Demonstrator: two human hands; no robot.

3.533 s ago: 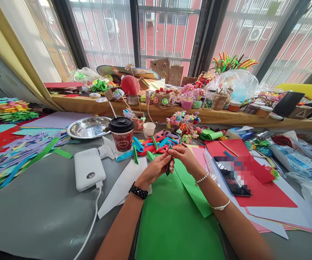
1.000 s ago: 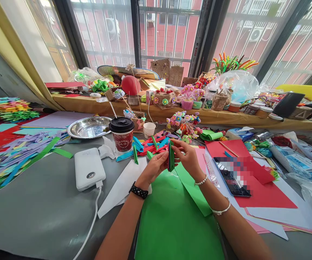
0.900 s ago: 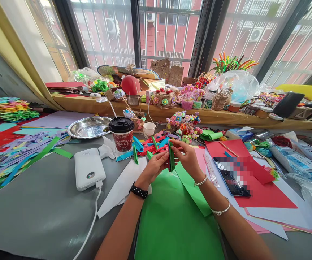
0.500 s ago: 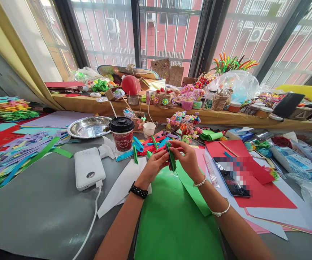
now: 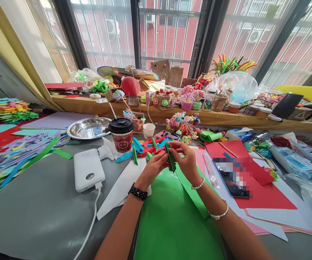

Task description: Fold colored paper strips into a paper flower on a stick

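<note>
Between my two hands is a small stack of folded paper pieces (image 5: 171,161), green on the near face with red and dark edges showing. My left hand (image 5: 156,169) pinches its left side. My right hand (image 5: 184,159) has its thumb and fingers closed on the upper right side. Below them lies a large green sheet (image 5: 177,216), with a loose green paper piece (image 5: 192,191) on its right part. Just beyond my hands, several folded strips (image 5: 150,145) in red, blue and green lie in a heap.
A lidded paper cup (image 5: 121,135) stands left of the strips, near a metal plate (image 5: 73,134). A white power bank (image 5: 89,169) with a cable lies at left. On the right are a phone (image 5: 226,177), red paper (image 5: 272,198) and a ruler (image 5: 210,171).
Both hands stay in nearly the same place with the folded paper. The fingers of my right hand have shifted slightly on it.
</note>
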